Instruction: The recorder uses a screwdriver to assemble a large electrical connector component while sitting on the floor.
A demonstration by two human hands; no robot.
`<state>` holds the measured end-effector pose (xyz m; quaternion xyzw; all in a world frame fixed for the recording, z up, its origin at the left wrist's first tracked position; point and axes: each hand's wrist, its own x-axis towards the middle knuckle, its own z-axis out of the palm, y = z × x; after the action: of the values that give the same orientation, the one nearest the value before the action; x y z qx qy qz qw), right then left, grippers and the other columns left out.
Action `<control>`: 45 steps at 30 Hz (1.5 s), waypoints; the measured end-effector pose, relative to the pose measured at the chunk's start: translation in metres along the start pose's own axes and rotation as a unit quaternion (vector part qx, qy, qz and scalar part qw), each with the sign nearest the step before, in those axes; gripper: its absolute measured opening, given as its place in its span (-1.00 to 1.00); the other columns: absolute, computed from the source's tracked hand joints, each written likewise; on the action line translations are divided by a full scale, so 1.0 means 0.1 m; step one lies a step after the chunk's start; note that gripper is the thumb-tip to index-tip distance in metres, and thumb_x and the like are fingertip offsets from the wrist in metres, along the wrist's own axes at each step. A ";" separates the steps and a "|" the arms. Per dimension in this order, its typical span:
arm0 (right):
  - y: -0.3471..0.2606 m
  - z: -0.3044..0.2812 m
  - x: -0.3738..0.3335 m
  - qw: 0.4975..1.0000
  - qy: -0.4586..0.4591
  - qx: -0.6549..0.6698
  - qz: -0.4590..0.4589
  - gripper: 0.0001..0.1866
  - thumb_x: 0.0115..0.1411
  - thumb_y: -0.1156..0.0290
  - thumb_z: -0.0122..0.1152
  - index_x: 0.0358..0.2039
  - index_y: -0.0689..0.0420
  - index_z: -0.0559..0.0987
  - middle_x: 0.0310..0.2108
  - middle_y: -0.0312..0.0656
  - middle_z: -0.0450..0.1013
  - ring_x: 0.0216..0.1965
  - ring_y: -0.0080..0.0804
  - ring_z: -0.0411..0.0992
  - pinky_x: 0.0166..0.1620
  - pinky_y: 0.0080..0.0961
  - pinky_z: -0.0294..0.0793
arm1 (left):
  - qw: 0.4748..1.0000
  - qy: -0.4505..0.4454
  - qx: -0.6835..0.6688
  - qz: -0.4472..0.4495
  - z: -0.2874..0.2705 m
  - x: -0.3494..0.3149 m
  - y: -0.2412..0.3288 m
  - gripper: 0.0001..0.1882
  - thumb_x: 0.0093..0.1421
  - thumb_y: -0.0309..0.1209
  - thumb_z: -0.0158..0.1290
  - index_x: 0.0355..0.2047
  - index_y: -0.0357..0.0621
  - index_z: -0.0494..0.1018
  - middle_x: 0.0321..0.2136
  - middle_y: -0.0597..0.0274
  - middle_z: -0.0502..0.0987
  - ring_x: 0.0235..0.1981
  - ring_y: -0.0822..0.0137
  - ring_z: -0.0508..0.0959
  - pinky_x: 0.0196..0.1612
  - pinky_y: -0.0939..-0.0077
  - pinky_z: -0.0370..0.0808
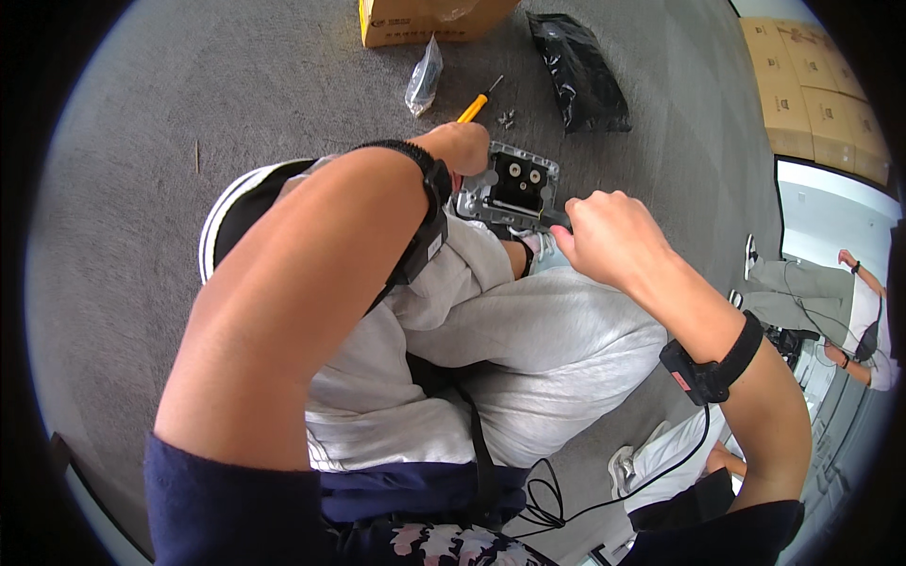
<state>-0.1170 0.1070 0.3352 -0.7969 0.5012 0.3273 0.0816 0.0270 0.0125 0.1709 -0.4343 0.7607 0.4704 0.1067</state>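
Note:
A grey metal housing with a black recessed inside and round fittings sits just beyond my knees. At its left edge my left hand is closed against the housing, its fingertips mostly hidden. My right hand is wrapped round the dark handle of a tool at the housing's right near corner. A thin metal shaft lies across the near inside of the housing, in line with that handle. Beyond my left hand is a yellow-handled screwdriver, its rear end hidden. Several small screws lie beside it.
On the grey carpet stand a cardboard box, a clear plastic bag and a black plastic bag. Stacked cartons are at the far right. Other people are at the right. A black cable runs from my right forearm band.

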 end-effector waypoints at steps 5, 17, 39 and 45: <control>-0.03 0.10 -0.03 0.989 0.092 -0.076 -0.083 -0.83 0.01 0.38 0.21 -0.58 0.20 0.63 -0.53 -0.01 0.55 -0.44 -0.15 0.58 -0.31 -0.27 0.59 | 1.000 -0.018 -0.017 -0.011 0.08 0.17 -0.06 -0.69 0.14 -0.51 -0.17 -0.46 -0.42 0.59 -0.47 0.03 0.64 -0.44 0.23 0.67 -0.31 0.42 0.65; -0.30 -0.45 0.31 0.983 -0.027 -0.168 -0.071 -0.87 0.00 0.36 0.22 -0.47 0.09 0.67 -0.41 -0.14 0.59 -0.31 -0.26 0.59 -0.23 -0.43 0.58 | 0.998 -0.060 0.007 -0.028 0.18 0.45 -0.24 -0.68 0.18 -0.44 -0.13 -0.48 -0.31 0.62 -0.43 0.18 0.65 -0.40 0.41 0.67 -0.26 0.54 0.62; -0.20 -0.54 0.38 0.849 -0.266 0.343 0.301 -0.66 0.28 0.22 0.01 -0.53 0.20 0.41 -0.59 -0.30 0.28 -0.66 -0.59 0.17 -0.64 -0.57 0.12 | 1.000 -0.007 0.019 -0.019 -0.03 -0.07 0.13 -0.71 0.18 -0.49 -0.17 -0.36 -0.37 0.56 -0.44 0.07 0.64 -0.45 0.28 0.66 -0.34 0.44 0.62; -0.11 -0.53 0.39 0.837 -0.283 0.356 0.304 -0.66 0.28 0.22 0.02 -0.52 0.21 0.43 -0.61 -0.30 0.30 -0.68 -0.57 0.19 -0.60 -0.53 0.38 | 1.000 -0.006 0.001 -0.024 -0.02 -0.06 0.12 -0.72 0.18 -0.48 -0.14 -0.36 -0.34 0.58 -0.43 0.07 0.64 -0.42 0.26 0.67 -0.33 0.42 0.61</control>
<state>-0.0736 0.0585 0.3501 -0.3932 0.7554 0.3458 0.3940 0.0219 0.0162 0.1829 -0.4494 0.7500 0.4694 0.1232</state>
